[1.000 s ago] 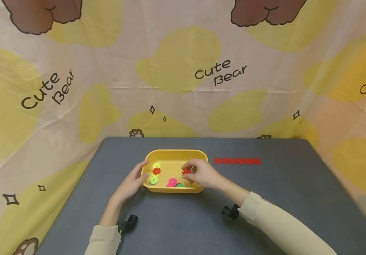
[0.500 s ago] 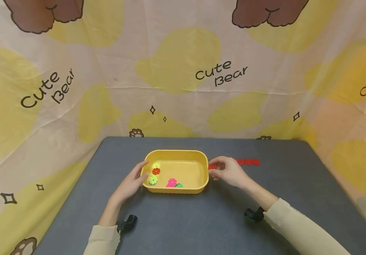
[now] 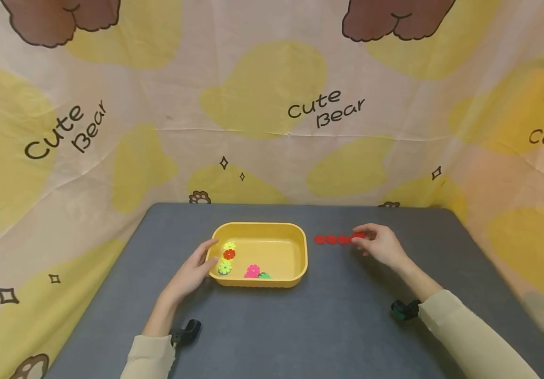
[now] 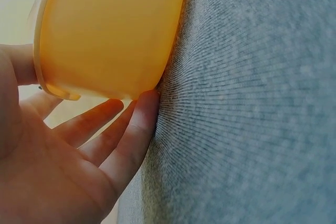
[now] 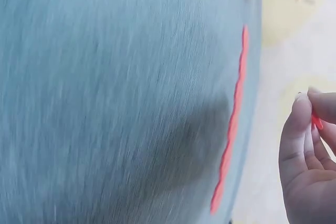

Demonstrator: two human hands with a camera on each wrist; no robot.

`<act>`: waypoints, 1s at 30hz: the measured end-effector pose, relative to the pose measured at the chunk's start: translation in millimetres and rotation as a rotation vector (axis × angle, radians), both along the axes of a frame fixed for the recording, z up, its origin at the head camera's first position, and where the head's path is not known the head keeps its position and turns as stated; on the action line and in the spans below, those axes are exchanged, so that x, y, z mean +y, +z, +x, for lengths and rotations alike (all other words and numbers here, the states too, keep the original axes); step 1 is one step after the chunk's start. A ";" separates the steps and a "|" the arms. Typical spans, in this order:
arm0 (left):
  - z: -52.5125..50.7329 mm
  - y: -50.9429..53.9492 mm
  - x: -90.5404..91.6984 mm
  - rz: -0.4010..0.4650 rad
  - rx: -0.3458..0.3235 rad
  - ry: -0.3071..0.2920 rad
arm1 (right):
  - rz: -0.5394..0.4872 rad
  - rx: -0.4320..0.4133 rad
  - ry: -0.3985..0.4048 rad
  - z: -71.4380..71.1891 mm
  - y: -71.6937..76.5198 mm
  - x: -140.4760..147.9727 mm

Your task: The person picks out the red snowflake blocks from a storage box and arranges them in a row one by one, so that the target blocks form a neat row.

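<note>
My left hand (image 3: 190,273) grips the left end of a yellow tray (image 3: 257,283), thumb over the rim and fingers against the outer wall (image 4: 113,30). Inside the tray lie several notched snowflake discs: yellow-green ones (image 3: 225,267) and a red one (image 3: 229,254) at the left, pink ones (image 3: 253,270) and a green one (image 3: 264,275) near the front. To the tray's right my right hand (image 3: 386,247) pinches a small red disc (image 5: 316,121) above the table. Beneath it runs a straight row of red discs (image 3: 331,240), its right end hidden by the hand.
A grey-blue cloth (image 3: 272,331) covers the table. Behind it hangs a printed curtain (image 3: 262,95) with yellow patches and bear drawings. Each wrist wears a small black camera, the left camera (image 3: 187,332) and the right camera (image 3: 404,310).
My right hand has lifted a red disc out of the tray's right side and carried it rightward over the row. The left hand keeps its place on the tray.
</note>
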State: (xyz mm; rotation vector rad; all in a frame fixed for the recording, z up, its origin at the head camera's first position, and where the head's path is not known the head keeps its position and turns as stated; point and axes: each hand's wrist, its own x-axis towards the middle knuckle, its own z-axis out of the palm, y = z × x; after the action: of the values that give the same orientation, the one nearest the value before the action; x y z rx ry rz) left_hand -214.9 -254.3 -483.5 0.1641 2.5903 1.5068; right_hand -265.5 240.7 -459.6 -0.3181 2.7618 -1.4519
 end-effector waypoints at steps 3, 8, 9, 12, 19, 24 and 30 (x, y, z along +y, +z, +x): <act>-0.2 0.0 -0.7 0.001 0.003 -0.001 | 0.021 0.009 -0.036 -6.2 -2.7 16.6; -0.9 -1.0 -1.3 0.017 0.005 0.001 | 0.046 0.010 -0.085 -12.9 -4.2 41.9; -1.0 -1.0 -1.4 0.019 0.007 0.002 | 0.050 0.009 -0.094 -13.8 -4.6 46.4; -0.9 -0.5 -1.8 0.017 0.013 0.001 | 0.083 0.014 -0.124 -15.4 -7.6 58.8; 0.1 1.5 -1.3 0.008 0.014 0.003 | 0.193 -0.005 -0.148 -18.1 -20.1 76.3; 1.6 2.2 0.4 -0.002 0.021 -0.009 | 0.232 -0.032 -0.130 -18.6 -26.0 82.7; 3.4 3.4 0.7 -0.007 0.029 -0.001 | 0.221 -0.037 -0.124 -21.4 -25.8 83.4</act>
State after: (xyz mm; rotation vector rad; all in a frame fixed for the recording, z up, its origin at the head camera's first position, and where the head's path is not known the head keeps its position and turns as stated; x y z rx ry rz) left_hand -211.4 -253.6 -480.1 0.1883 2.6169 1.5063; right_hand -287.0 324.1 -485.4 -0.1169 2.9215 -1.1428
